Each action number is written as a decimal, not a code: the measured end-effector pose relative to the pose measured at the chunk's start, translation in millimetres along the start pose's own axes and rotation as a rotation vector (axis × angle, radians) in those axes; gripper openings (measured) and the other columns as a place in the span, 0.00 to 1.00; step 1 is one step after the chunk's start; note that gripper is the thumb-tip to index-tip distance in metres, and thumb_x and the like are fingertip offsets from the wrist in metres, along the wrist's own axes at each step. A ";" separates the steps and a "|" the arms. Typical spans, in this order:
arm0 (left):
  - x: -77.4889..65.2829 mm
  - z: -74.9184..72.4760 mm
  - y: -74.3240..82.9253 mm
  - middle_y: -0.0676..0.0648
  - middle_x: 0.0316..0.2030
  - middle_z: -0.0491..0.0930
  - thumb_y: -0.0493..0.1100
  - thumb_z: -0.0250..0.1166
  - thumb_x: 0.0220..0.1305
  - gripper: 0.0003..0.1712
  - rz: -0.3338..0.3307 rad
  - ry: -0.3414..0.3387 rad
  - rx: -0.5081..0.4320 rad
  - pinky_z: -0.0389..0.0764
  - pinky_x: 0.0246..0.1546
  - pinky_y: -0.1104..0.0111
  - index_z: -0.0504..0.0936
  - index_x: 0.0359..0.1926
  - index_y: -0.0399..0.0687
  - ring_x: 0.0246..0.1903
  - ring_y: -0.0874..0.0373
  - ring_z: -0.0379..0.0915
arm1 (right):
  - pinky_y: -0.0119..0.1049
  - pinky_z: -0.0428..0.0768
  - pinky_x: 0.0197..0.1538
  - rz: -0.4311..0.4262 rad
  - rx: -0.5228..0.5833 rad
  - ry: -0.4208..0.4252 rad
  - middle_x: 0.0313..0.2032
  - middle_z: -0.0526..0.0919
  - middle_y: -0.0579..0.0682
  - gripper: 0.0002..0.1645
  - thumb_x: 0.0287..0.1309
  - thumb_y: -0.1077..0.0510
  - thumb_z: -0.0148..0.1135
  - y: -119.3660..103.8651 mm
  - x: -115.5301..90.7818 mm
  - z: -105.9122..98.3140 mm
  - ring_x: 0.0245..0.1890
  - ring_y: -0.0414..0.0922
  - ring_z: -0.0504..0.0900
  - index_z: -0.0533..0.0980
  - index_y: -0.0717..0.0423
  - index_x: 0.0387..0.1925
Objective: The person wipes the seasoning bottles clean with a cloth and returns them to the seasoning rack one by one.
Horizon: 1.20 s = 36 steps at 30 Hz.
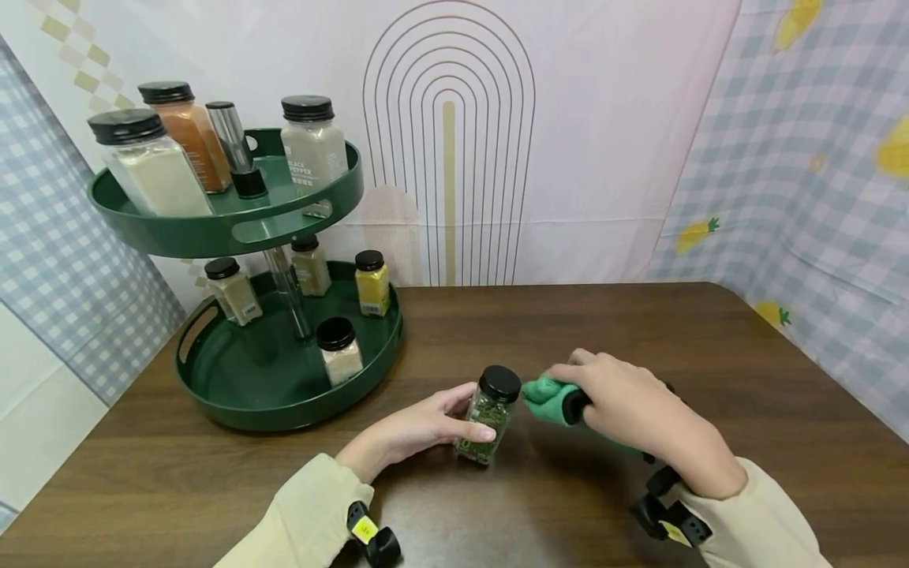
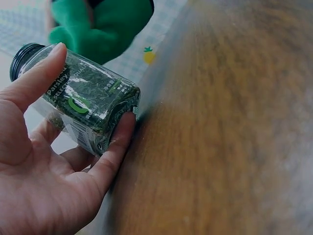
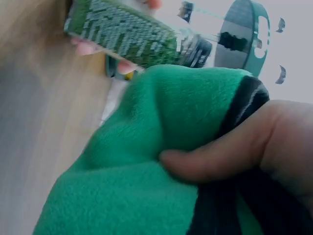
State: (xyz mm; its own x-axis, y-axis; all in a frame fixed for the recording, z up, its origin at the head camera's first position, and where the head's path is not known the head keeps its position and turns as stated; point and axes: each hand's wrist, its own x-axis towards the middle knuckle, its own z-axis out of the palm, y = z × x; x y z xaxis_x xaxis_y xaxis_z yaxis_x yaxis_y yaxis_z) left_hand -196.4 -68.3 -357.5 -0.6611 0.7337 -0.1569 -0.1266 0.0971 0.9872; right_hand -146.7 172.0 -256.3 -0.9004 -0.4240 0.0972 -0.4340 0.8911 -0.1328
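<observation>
My left hand (image 1: 433, 430) grips a clear jar of dried parsley (image 1: 488, 422) with a black lid, thumb across its front and fingers behind and under it. The jar leans slightly, its base close over the wooden table. In the left wrist view the parsley jar (image 2: 90, 95) shows its printed label and barcode. My right hand (image 1: 625, 402) holds a bunched green cloth (image 1: 550, 400) with a black edge, just right of the jar's lid. The right wrist view shows the thumb pressing into the green cloth (image 3: 146, 127), part of which is hidden under the hand.
A two-tier green rack stands at the left. Its upper tray (image 1: 213, 237) carries large spice jars and a silver-and-black grinder (image 1: 234, 146). Several smaller jars, one a yellow jar (image 1: 372, 284), stand on the lower tray (image 1: 284, 414). The brown table (image 1: 568, 315) meets a curtained wall behind.
</observation>
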 end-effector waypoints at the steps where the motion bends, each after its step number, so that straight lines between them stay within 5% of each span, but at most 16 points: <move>1: -0.1 -0.1 -0.2 0.44 0.55 0.71 0.43 0.64 0.59 0.32 0.003 -0.002 0.001 0.73 0.50 0.63 0.64 0.63 0.49 0.51 0.57 0.70 | 0.34 0.62 0.24 0.008 -0.045 0.011 0.40 0.75 0.49 0.32 0.48 0.73 0.52 -0.6 -0.4 -0.1 0.31 0.45 0.71 0.75 0.44 0.53; 4: -0.1 0.1 -0.4 0.45 0.54 0.72 0.43 0.64 0.59 0.32 0.004 -0.001 -0.006 0.74 0.49 0.64 0.64 0.63 0.49 0.50 0.57 0.70 | 0.37 0.66 0.26 -0.002 -0.095 0.138 0.42 0.75 0.50 0.35 0.44 0.74 0.54 -4.1 -1.3 -0.3 0.34 0.49 0.73 0.74 0.43 0.54; 7: -0.5 0.3 0.6 0.46 0.52 0.73 0.43 0.64 0.59 0.30 0.001 -0.004 0.004 0.74 0.48 0.65 0.65 0.62 0.49 0.49 0.58 0.71 | 0.41 0.72 0.32 -0.101 -0.025 0.282 0.44 0.75 0.48 0.38 0.43 0.76 0.54 -10.1 -0.8 0.4 0.40 0.49 0.75 0.74 0.41 0.54; 10: -0.6 0.8 2.3 0.48 0.51 0.74 0.42 0.63 0.59 0.28 -0.005 -0.005 0.038 0.74 0.48 0.66 0.67 0.60 0.50 0.48 0.58 0.71 | 0.43 0.76 0.38 -0.224 0.035 0.330 0.45 0.75 0.44 0.42 0.41 0.79 0.53 -18.3 1.0 4.0 0.42 0.47 0.76 0.74 0.37 0.54; 13: -0.8 1.2 3.5 0.49 0.50 0.75 0.41 0.63 0.59 0.27 -0.002 -0.003 0.083 0.72 0.49 0.66 0.68 0.59 0.51 0.48 0.59 0.70 | 0.42 0.76 0.38 -0.250 0.036 0.333 0.43 0.75 0.42 0.44 0.39 0.80 0.52 -23.5 1.0 7.2 0.40 0.45 0.76 0.74 0.36 0.53; 21: -1.8 5.1 6.5 0.51 0.49 0.76 0.43 0.68 0.55 0.29 0.008 0.018 0.237 0.67 0.54 0.65 0.71 0.58 0.53 0.50 0.61 0.69 | 0.38 0.73 0.33 -0.144 0.032 0.243 0.40 0.76 0.42 0.37 0.42 0.77 0.52 -16.5 -0.9 4.5 0.37 0.44 0.76 0.77 0.39 0.50; 27: -2.4 7.4 7.4 0.52 0.46 0.78 0.42 0.68 0.55 0.25 0.023 0.013 0.258 0.68 0.52 0.66 0.73 0.55 0.53 0.47 0.61 0.70 | 0.33 0.68 0.29 -0.109 0.072 0.155 0.39 0.76 0.42 0.36 0.46 0.77 0.50 -10.4 -3.3 -0.7 0.35 0.41 0.74 0.76 0.38 0.50; 36: -1.9 5.8 4.6 0.50 0.47 0.77 0.42 0.67 0.55 0.25 0.025 0.020 0.190 0.70 0.51 0.66 0.72 0.55 0.52 0.48 0.60 0.70 | 0.36 0.67 0.29 -0.113 -0.146 -0.026 0.38 0.76 0.45 0.31 0.46 0.74 0.56 1.1 -7.8 -5.3 0.34 0.47 0.75 0.78 0.39 0.47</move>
State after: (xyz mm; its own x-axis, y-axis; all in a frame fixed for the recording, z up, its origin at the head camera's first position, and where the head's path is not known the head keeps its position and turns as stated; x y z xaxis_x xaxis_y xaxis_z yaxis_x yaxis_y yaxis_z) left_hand -191.4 -65.3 -352.6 -0.6773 0.7240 -0.1311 0.0306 0.2057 0.9781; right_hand -140.0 177.2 -252.0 -0.8472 -0.5255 0.0779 -0.5255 0.8505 0.0224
